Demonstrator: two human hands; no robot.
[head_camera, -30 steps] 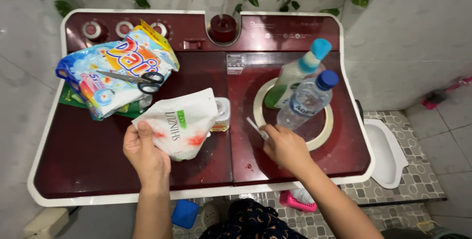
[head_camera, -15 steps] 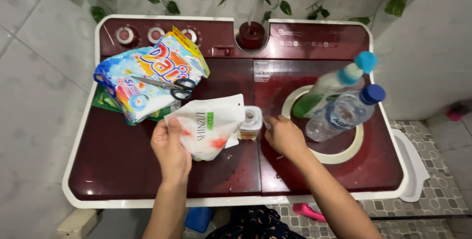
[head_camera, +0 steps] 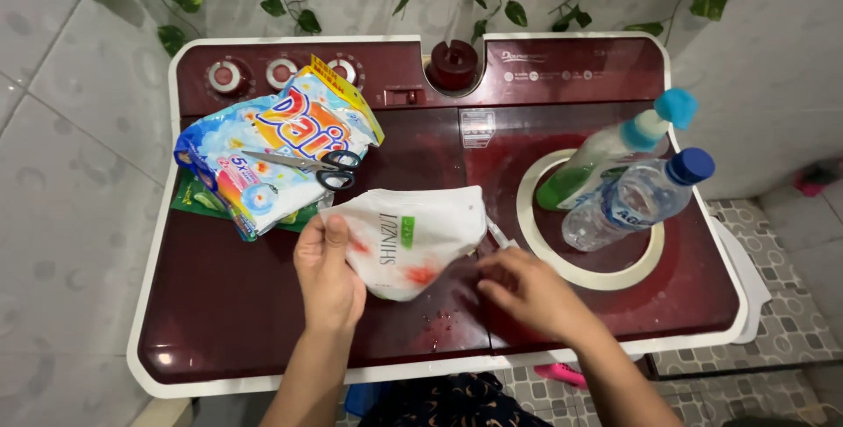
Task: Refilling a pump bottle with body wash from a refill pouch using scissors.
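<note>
Now the left hand (head_camera: pixel 329 273) has tipped its gripped white pouch (head_camera: pixel 408 238) flatter, long axis sideways, top pointing right over the washer lid (head_camera: pixel 219 304), hiding the small bottle; the right hand (head_camera: pixel 527 291) pinches a thin white strip (head_camera: pixel 499 234).

Head view: looks steeply down, at arm's reach, onto the maroon washing machine (head_camera: pixel 263 322).
Facing: toward tiled wall (head_camera: pixel 773 58).

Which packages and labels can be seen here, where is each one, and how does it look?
White refill pouch: left hand holds it, red-green print.
Detergent bag: back left, blue-white, scissors on top.
Clear bottle: right lid, blue cap.
White sticker: centre, rectangular.
</note>
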